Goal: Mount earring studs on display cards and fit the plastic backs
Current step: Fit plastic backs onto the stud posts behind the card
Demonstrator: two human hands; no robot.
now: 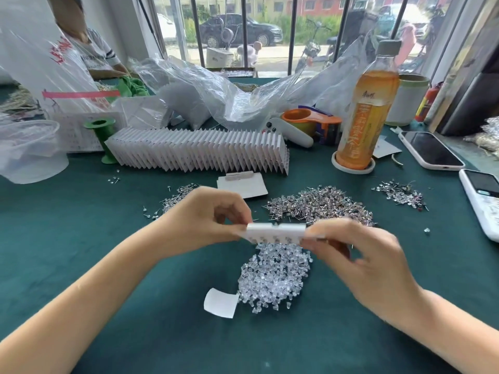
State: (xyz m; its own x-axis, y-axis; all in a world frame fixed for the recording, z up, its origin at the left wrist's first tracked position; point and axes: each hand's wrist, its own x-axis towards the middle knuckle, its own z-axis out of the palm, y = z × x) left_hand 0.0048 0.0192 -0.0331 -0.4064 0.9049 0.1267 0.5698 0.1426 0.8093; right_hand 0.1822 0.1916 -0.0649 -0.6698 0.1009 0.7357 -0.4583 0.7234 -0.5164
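Display card (275, 233), white and seen nearly edge-on, is held level above the green table (81, 238), between our two hands. We pinch its left end with the left hand (205, 214), thumb and curled fingers closed on the edge, and its right end with the right hand (359, 255), whose fingers likewise curl round the card. A row of small studs appears along the card's lower face, though blur hides their detail. Directly below the card lies a heap of clear plastic backs (275, 276), with a small white paper slip (221, 302) touching its left side. Beyond the hands we see a large pile of loose earring studs (318, 205), a smaller scatter (175, 198) to its left and another (402, 195) to its right. A single flat card (243, 184) rests between the piles and a long fanned stack of cards (199, 149). Farther back stand a green spool (101, 139), crumpled clear plastic bags (216, 90), an orange tape dispenser (310, 120) and a bottle of amber drink (367, 109) on a white coaster (353, 166). Two phones (429, 149) (483, 201) lie at the right edge. Another person (89, 49) sits at the far left.
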